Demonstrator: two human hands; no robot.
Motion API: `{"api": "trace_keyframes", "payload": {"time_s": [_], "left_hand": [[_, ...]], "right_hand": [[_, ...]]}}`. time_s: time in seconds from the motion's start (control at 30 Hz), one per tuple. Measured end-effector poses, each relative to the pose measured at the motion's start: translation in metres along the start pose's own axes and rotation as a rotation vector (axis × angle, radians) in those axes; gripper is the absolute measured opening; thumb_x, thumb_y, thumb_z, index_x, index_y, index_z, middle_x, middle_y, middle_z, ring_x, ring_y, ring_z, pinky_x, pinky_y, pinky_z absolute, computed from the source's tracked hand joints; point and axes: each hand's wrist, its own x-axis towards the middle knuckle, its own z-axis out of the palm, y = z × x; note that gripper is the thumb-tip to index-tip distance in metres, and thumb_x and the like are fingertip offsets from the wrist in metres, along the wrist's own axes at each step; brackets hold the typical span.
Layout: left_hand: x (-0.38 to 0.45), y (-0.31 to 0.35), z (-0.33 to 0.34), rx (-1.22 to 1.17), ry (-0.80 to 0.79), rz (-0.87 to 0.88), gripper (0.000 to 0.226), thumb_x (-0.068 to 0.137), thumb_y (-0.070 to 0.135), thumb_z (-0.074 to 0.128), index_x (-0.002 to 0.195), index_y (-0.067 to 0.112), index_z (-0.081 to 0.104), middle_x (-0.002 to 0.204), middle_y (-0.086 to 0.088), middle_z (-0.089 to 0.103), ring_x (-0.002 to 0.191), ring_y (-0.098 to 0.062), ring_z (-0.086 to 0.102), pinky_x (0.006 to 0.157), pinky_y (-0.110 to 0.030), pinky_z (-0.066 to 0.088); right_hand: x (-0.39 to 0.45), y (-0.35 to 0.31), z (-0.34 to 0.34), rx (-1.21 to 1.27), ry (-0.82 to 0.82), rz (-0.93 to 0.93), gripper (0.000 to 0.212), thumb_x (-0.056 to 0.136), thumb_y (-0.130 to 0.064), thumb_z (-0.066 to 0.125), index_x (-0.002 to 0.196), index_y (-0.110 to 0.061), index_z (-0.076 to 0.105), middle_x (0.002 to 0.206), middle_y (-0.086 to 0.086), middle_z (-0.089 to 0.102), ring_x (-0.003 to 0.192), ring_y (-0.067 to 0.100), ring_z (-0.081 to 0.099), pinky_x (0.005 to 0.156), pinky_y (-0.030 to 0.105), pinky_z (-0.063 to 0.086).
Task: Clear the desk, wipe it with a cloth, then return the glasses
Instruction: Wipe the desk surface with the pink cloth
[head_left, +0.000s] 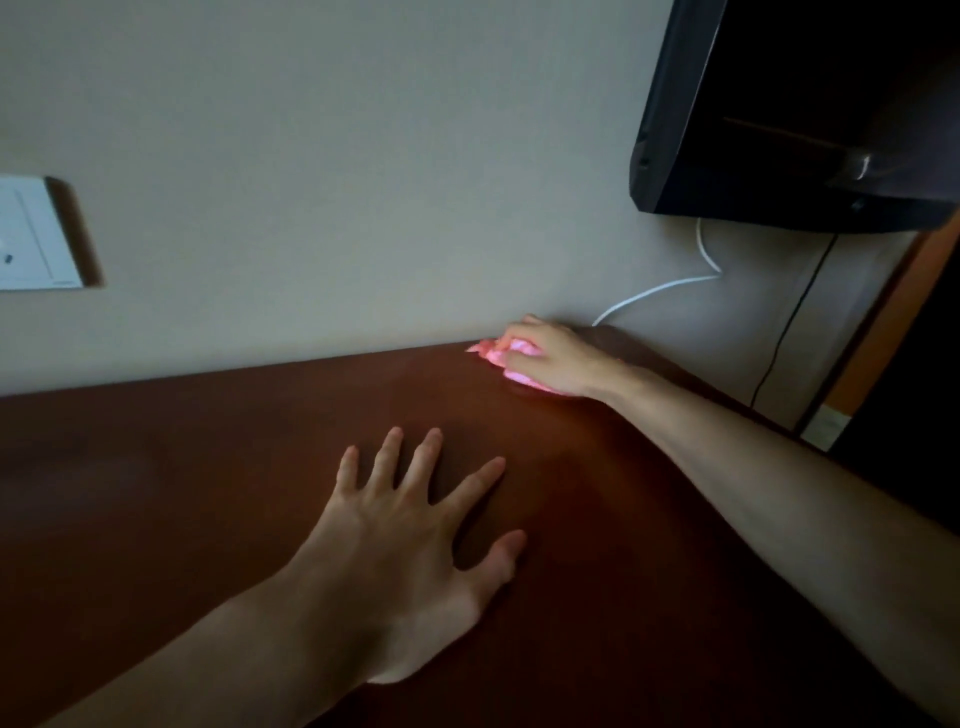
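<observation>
The single head view looked steeply down and forward, tilted, close over the brown desk (218, 467) toward the wall (363, 182) behind it

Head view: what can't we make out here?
- Pink cloth: mostly hidden under the right hand; shape unclear.
- Glasses: nowhere in view.
- Desk: left and near parts cut off by the frame edges.
- Wall plate: cut by the left edge, blurred.
- TV: cut by the top and right edges.

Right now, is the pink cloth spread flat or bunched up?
Bunched: the pink cloth is crumpled under the right hand, whose fingers curl over it at the desk's far edge.
</observation>
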Motion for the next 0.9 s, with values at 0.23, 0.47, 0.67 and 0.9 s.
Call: {"api": "trace_keyframes", "payload": {"time_s": [0.23,0.47,0.67,0.9], "left_hand": [[-0.002,0.003,-0.001,0.011,0.003,-0.027,0.065,0.085,0.084,-0.003,0.142,0.066,-0.030,0.168,0.006,-0.022,0.153,-0.023,-0.025,0.125,-0.051,-0.008],[-0.002,0.002,0.000,0.016,0.004,-0.025,0.066,0.085,0.083,-0.003,0.143,0.064,-0.029,0.168,0.004,-0.024,0.154,-0.024,-0.024,0.125,-0.052,-0.007],[-0.001,0.002,-0.003,0.012,-0.025,-0.020,0.066,0.082,0.084,-0.006,0.142,0.066,-0.029,0.168,0.004,-0.023,0.154,-0.024,-0.022,0.125,-0.052,-0.006],[-0.001,0.004,-0.002,0.028,-0.031,-0.028,0.068,0.081,0.084,-0.008,0.143,0.066,-0.028,0.169,0.004,-0.021,0.155,-0.024,-0.020,0.126,-0.052,-0.003]], "right_hand": [[0.022,0.029,0.004,-0.313,0.255,0.470,0.035,0.099,-0.039,0.044,0.119,-0.019,0.063,0.129,0.015,0.055,0.127,0.039,0.048,0.104,0.039,0.041],[0.002,0.057,-0.025,-0.252,0.143,0.419,0.029,0.100,-0.041,0.051,0.107,-0.017,0.064,0.121,0.015,0.060,0.116,0.036,0.057,0.088,0.036,0.045],[-0.046,0.011,-0.006,0.028,0.012,-0.097,0.030,0.091,-0.057,0.060,0.102,-0.030,0.071,0.109,-0.008,0.063,0.105,0.007,0.064,0.092,0.026,0.050],[-0.020,0.027,-0.016,-0.163,0.111,0.220,0.028,0.093,-0.047,0.055,0.090,-0.021,0.064,0.105,0.001,0.060,0.102,0.021,0.060,0.092,0.034,0.047]]}}
